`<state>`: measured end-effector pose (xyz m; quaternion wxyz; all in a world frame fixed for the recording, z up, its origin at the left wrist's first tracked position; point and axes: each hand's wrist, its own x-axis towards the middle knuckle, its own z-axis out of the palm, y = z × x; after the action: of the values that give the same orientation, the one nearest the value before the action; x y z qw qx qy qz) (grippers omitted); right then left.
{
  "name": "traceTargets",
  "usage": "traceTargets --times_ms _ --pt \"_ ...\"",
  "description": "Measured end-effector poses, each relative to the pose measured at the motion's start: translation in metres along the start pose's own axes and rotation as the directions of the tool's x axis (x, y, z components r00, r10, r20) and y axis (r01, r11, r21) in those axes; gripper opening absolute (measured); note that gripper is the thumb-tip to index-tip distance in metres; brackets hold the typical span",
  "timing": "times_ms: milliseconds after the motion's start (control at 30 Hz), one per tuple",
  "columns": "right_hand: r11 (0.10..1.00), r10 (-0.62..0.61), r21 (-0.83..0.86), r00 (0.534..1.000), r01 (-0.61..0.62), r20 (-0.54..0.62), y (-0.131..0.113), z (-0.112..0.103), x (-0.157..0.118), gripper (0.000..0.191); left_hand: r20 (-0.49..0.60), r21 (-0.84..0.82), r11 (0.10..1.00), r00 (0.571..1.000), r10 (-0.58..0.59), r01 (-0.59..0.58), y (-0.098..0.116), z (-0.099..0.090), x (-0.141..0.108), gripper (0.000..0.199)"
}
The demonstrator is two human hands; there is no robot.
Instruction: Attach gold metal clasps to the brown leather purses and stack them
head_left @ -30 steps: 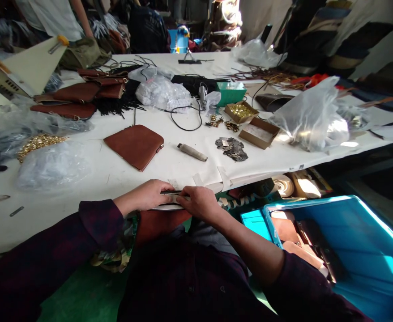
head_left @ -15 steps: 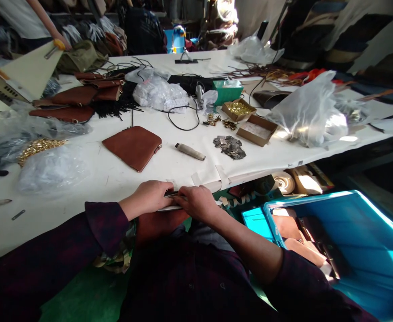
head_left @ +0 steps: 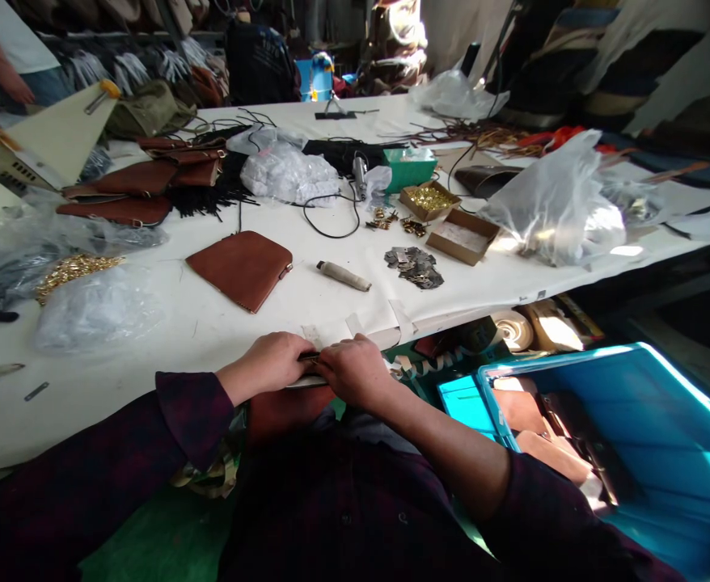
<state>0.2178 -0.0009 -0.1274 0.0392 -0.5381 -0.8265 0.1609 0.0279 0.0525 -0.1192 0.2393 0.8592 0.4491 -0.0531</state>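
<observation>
At the table's front edge my left hand (head_left: 270, 365) and my right hand (head_left: 355, 370) meet, both closed, fingertips almost touching. Between them they pinch the upper edge of a brown leather piece (head_left: 288, 411), which hangs down over my lap. A small dark and shiny bit shows at the fingertips, too hidden to name. Beyond my hands lies a flat brown leather panel (head_left: 243, 271) with a small metal fitting on its right corner. To its right are a wrapped, stick-like tool (head_left: 344, 276) and a pile of flat metal plates (head_left: 414, 267).
Small boxes, one with gold-coloured hardware (head_left: 430, 199), stand behind the plates. Plastic bags (head_left: 558, 198) and brown leather bags (head_left: 124, 179) occupy the table's sides. A blue crate (head_left: 682, 428) holding leather pieces is below right. Another person (head_left: 12, 48) stands at the far left.
My hands stay at the table edge, with small shifts of the fingers on the leather piece. The other person's arm at the far left has moved left, away from the yellow-tipped item.
</observation>
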Motion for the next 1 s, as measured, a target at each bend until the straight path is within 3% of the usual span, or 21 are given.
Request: traceTargets --times_ms 233,333,400,467,533,600,700,767,833,1000 --pt "0.999 -0.041 0.021 0.998 0.04 0.044 -0.001 -0.019 -0.013 0.03 0.002 0.009 0.999 0.999 0.034 -0.034 0.003 0.004 0.003 0.028" --pt "0.965 -0.166 0.212 0.985 0.154 0.042 -0.008 -0.041 -0.032 0.025 -0.003 0.026 0.999 1.0 0.02 -0.02 0.003 0.004 0.005 0.03" --pt "0.91 -0.216 0.356 0.976 0.212 -0.028 -0.008 -0.054 -0.047 0.024 0.021 0.025 0.999 0.999 0.036 -0.036 0.004 0.002 0.006 0.03" --pt "0.876 -0.101 0.46 0.988 0.146 -0.121 0.001 -0.061 -0.06 0.026 0.04 0.002 0.999 0.998 0.048 -0.048 0.007 -0.001 0.004 0.031" --pt "0.824 0.132 0.566 0.973 -0.001 -0.19 0.021 -0.057 -0.072 0.031 0.032 -0.023 0.999 0.999 0.024 -0.023 0.011 -0.003 0.0 0.034" --pt "0.732 0.382 0.666 0.896 -0.143 -0.227 0.051 -0.042 -0.084 0.04 0.003 -0.021 1.0 1.0 -0.008 0.008 0.013 -0.004 -0.005 0.037" --pt "0.562 0.649 0.784 0.728 -0.265 -0.219 0.101 -0.007 -0.1 0.053 -0.009 -0.022 1.0 1.0 -0.006 0.006 0.011 -0.004 -0.013 0.041" --pt "0.477 0.739 0.825 0.646 -0.302 -0.191 0.13 0.017 -0.104 0.057 -0.013 -0.06 0.998 1.0 -0.006 0.005 0.008 -0.004 -0.018 0.046" --pt "0.436 0.774 0.844 0.608 -0.312 -0.176 0.15 0.038 -0.1 0.059 -0.035 -0.103 0.995 0.999 -0.016 0.012 0.007 -0.005 -0.023 0.047" --pt "0.386 0.786 0.873 0.601 -0.298 -0.142 0.172 0.063 -0.075 0.062 -0.045 -0.225 0.974 0.999 -0.025 0.015 0.012 -0.009 -0.035 0.044"
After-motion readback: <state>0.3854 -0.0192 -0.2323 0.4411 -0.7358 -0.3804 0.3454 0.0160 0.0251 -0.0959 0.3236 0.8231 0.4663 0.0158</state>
